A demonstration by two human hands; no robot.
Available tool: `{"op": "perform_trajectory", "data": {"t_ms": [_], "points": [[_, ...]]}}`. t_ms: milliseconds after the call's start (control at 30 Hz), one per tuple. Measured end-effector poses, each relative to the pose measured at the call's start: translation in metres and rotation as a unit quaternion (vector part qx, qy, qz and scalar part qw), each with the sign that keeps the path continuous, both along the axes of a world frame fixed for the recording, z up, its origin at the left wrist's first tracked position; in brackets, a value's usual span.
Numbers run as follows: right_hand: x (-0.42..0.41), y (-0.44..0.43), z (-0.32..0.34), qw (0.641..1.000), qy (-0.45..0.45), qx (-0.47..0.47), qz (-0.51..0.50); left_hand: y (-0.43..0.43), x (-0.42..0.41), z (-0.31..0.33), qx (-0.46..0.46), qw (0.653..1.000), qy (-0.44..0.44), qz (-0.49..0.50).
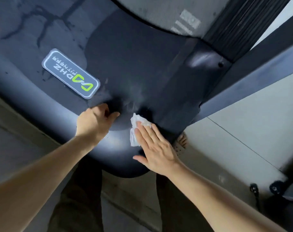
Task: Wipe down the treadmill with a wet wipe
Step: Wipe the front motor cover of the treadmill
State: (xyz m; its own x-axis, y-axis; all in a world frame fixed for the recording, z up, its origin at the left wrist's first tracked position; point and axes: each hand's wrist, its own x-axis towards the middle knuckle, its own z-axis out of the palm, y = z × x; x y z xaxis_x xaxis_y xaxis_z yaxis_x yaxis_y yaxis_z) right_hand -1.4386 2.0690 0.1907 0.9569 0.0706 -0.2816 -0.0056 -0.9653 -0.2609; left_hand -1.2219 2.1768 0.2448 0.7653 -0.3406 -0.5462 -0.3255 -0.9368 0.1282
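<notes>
White, crumpled wet wipe (136, 129): lay flat on the dark curved motor cover (125, 67) of the treadmill, near the cover's rounded front edge, pinned under the fingers of the right hand (155, 148). Most of the wipe stuck out to the left of and beyond the fingertips.

Right hand: fingers straight and together, palm down, pressing the wipe against the cover; no curl around it. Long axis of the hand ran up and slightly left, toward the middle of the cover.

Left hand (95, 122): just beside the wipe, to its left, not touching it. Fingers bent over the cover surface, seemingly bracing there; it held nothing that could be seen.

Logo badge (70, 73): grey with green mark, set on the cover up and left of both hands, well apart from the wipe.

Surface: wet streaks and dark dribbles on the far left part of the cover; a dull smear just above the wipe.

Judgement: unwiped ground lay ahead of and to the left of the right hand, so the stroke would likely run along that hand's own axis. The left hand sat in that leftward path
</notes>
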Motion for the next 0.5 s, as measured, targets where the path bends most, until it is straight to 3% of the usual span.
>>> {"op": "perform_trajectory", "data": {"t_ms": [100,233,333,400,467,500], "points": [[0.014,-0.058,-0.011,0.997,-0.029,-0.065,-0.006,0.019,-0.019,-0.004,-0.010,0.996,-0.004,0.092],[0.067,-0.159,-0.020,0.957,0.028,-0.103,-0.269,0.029,-0.036,-0.006,-0.018,0.992,-0.003,0.124],[0.088,-0.140,-0.018,0.922,0.036,-0.058,-0.382,0.034,-0.042,-0.007,-0.033,0.991,0.006,0.133],[0.091,-0.085,-0.011,0.956,-0.006,-0.048,-0.291,0.039,-0.041,-0.007,-0.040,0.990,0.012,0.138],[0.083,-0.021,-0.002,0.997,0.003,-0.042,-0.064,0.047,-0.039,-0.006,-0.044,0.988,0.019,0.146],[0.077,0.001,0.002,0.998,0.016,-0.045,0.033,0.049,-0.039,-0.005,-0.046,0.988,0.019,0.149]]}}
